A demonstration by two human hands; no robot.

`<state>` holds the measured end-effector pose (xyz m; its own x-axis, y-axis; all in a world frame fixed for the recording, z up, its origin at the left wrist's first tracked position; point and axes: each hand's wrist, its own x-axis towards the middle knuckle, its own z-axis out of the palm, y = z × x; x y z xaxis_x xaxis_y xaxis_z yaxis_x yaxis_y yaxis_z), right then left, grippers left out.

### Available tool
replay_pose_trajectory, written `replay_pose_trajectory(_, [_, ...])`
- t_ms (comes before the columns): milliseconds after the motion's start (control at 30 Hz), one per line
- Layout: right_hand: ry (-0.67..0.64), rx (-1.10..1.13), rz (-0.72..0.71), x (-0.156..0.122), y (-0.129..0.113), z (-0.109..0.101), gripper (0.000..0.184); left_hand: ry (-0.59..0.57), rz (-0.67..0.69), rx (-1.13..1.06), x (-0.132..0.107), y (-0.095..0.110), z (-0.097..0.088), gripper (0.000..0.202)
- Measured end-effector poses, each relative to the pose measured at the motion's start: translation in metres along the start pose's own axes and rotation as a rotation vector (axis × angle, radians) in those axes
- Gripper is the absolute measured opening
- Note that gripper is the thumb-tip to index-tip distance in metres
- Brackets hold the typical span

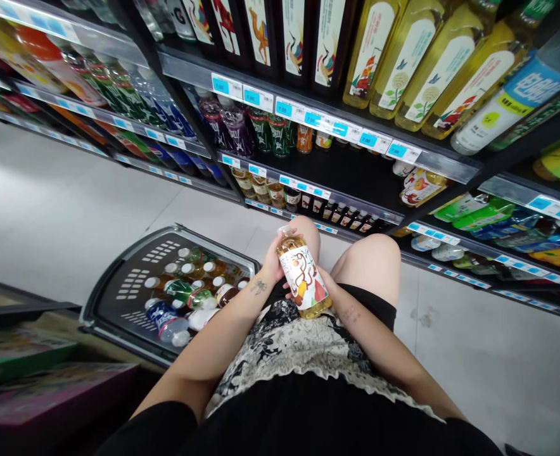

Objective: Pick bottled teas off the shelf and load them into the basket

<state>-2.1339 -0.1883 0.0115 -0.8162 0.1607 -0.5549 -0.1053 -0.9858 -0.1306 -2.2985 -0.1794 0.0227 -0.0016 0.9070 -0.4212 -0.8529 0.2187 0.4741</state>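
A bottle of amber drink (pixel 303 275) with a white cap and a white illustrated label rests tilted over my lap, its label facing up. My left hand (pixel 273 258) is wrapped round its upper left side, close to the cap. On the other side, my right hand (pixel 326 282) grips the lower part, with its fingers mostly hidden behind the bottle. To my left on the floor stands a dark grey shopping basket (pixel 113 278). Several capped bottles lie heaped in it, among them a blue-labelled bottle (pixel 165 320) and a green-labelled bottle (pixel 185 291).
Store shelves (pixel 365 187) run across the front, packed with bottled drinks and edged with blue-and-white price tags (pixel 282 109). Tall yellow bottles (pixel 406 63) stand on an upper shelf. Green and pink boxes (pixel 47 392) are at the lower left. Pale floor (pixel 455 329) lies to my right.
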Motion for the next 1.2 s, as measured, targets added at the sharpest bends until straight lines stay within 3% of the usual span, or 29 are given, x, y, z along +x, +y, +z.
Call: replay_pose_trajectory(1200, [0.027, -0.074, 0.008, 0.0019, -0.0002, -0.0025, 0.072, 0.004, -0.007, -0.014, 0.0018, -0.0010, -0.0024, 0.042])
